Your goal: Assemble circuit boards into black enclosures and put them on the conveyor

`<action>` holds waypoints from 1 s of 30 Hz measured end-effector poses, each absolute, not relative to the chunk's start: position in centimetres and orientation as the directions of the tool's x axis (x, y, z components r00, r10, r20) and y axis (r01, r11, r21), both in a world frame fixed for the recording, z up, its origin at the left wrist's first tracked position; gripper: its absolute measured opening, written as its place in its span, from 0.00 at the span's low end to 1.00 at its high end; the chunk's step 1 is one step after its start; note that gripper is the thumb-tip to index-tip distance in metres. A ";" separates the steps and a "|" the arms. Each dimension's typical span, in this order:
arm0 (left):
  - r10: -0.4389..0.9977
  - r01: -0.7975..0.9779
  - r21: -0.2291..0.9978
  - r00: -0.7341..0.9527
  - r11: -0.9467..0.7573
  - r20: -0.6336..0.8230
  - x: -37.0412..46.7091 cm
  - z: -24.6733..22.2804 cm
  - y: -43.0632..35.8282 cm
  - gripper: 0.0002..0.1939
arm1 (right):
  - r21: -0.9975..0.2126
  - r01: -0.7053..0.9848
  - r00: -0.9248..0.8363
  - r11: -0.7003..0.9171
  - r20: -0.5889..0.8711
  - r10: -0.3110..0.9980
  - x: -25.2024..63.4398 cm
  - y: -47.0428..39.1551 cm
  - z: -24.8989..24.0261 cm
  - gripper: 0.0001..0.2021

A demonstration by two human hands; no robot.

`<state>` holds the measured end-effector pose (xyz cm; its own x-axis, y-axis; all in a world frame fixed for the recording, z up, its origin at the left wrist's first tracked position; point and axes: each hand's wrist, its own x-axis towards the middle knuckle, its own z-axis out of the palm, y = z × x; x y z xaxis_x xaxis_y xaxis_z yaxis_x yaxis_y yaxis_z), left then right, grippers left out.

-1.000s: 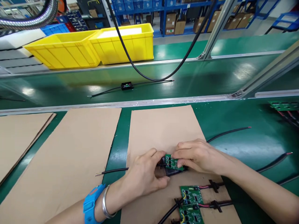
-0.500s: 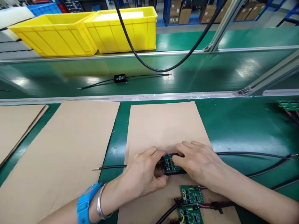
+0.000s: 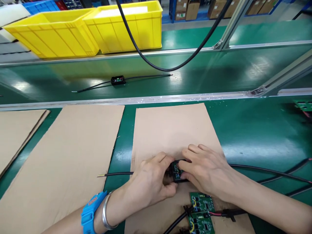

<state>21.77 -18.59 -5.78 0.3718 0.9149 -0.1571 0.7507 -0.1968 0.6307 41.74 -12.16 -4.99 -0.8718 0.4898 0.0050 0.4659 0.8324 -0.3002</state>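
Observation:
A green circuit board in a small black case lies between my two hands, over a cardboard sheet. My left hand grips the left end of the case with thumb and fingers. My right hand covers its right part, fingers bent onto the board and the case edge. A black cable with bare wire ends comes out to the left, past my left hand. Another black cable runs off to the right. Nearer me, green circuit boards with black cables lie on the cardboard.
More cardboard sheets lie on the left of the green table. Behind the metal rail lies another cased board with wires. Yellow bins stand farther back. A thick black cable hangs in a loop across the front.
My right thumb has come lower, against the near edge of the case, and the fingers cover more of the board. The right-hand cable has shifted. The view has moved slightly.

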 end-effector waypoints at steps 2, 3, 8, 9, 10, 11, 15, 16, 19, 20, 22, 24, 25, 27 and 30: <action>0.911 0.744 0.638 0.379 -0.197 -0.161 21.6 -5.6 -18.5 0.23 | -0.323 0.471 -0.867 0.821 -0.001 0.497 41.7 -12.1 -5.0 0.05; 0.907 0.738 0.646 0.387 -0.196 -0.167 21.5 -5.5 -18.4 0.22 | -0.331 0.472 -0.867 0.817 -0.002 0.499 41.8 -12.1 -5.1 0.05; 0.883 0.750 0.616 0.433 -0.241 -0.181 20.4 -5.0 -18.6 0.18 | -0.371 0.455 -0.870 0.809 0.008 0.493 41.8 -12.0 -5.7 0.07; 0.883 0.778 0.562 0.439 -0.280 -0.168 20.4 -4.9 -18.9 0.12 | -0.379 0.458 -0.868 0.804 0.006 0.497 41.8 -12.0 -5.7 0.06; 0.883 0.806 0.494 0.446 -0.326 -0.145 20.5 -4.9 -19.2 0.07 | -0.385 0.461 -0.865 0.799 0.005 0.501 41.8 -12.0 -5.8 0.06; 0.883 0.828 0.420 0.455 -0.371 -0.118 20.7 -4.8 -19.5 0.06 | -0.390 0.465 -0.863 0.795 0.001 0.505 41.8 -11.9 -5.8 0.06; 0.889 0.859 0.262 0.457 -0.441 -0.004 22.1 -4.9 -20.4 0.08 | -0.394 0.477 -0.857 0.786 -0.011 0.515 41.8 -11.9 -5.6 0.05; 0.897 0.866 0.256 0.443 -0.430 0.010 22.4 -4.9 -20.4 0.08 | -0.393 0.476 -0.858 0.787 -0.011 0.513 41.8 -11.9 -5.6 0.04; 0.913 0.882 0.255 0.407 -0.396 0.010 22.8 -5.2 -20.2 0.09 | -0.398 0.465 -0.861 0.791 0.005 0.509 41.9 -12.0 -5.6 0.05; 0.914 0.885 0.248 0.406 -0.394 0.001 22.8 -5.2 -20.2 0.09 | -0.400 0.463 -0.861 0.791 0.011 0.509 41.9 -12.0 -5.6 0.05; 0.906 0.891 0.200 0.423 -0.409 -0.031 22.7 -5.2 -20.3 0.10 | -0.400 0.470 -0.855 0.787 0.014 0.518 41.9 -12.0 -5.6 0.05; 0.894 0.894 0.108 0.443 -0.434 -0.071 22.7 -5.1 -20.4 0.12 | -0.395 0.482 -0.848 0.782 0.014 0.530 41.9 -12.0 -5.7 0.04; 0.888 0.893 0.060 0.450 -0.447 -0.092 22.8 -5.0 -20.5 0.13 | -0.392 0.489 -0.843 0.780 0.017 0.537 41.9 -12.0 -5.7 0.04; 0.874 0.879 -0.032 0.467 -0.475 -0.138 23.2 -4.9 -20.7 0.13 | -0.388 0.490 -0.840 0.780 0.028 0.542 41.8 -12.0 -5.8 0.05; 0.858 0.844 -0.175 0.473 -0.506 -0.200 24.1 -5.1 -20.7 0.13 | -0.405 0.475 -0.845 0.782 0.039 0.533 41.8 -12.1 -5.9 0.05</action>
<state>24.11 -20.70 -5.09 0.4731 0.8580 -0.2001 0.8443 -0.5064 -0.1752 41.75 -12.13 -5.88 -0.8450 0.5333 0.0392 0.4745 0.7817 -0.4046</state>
